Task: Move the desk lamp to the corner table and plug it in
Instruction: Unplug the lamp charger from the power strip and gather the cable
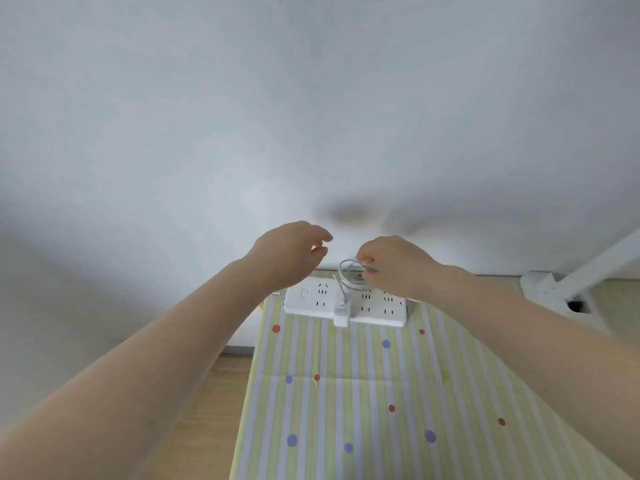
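Your right hand (394, 265) pinches the cable (348, 277) coil, light and floppy; left hand (291, 252) hovers spread. Grip the stiff adapter (341, 315).

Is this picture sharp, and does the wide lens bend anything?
Head view: soft, even light; the left hand and right hand look slightly blurred; the power strip stays readable; the striped tablecloth edges splay outward, and blurry shadows smear the wall.
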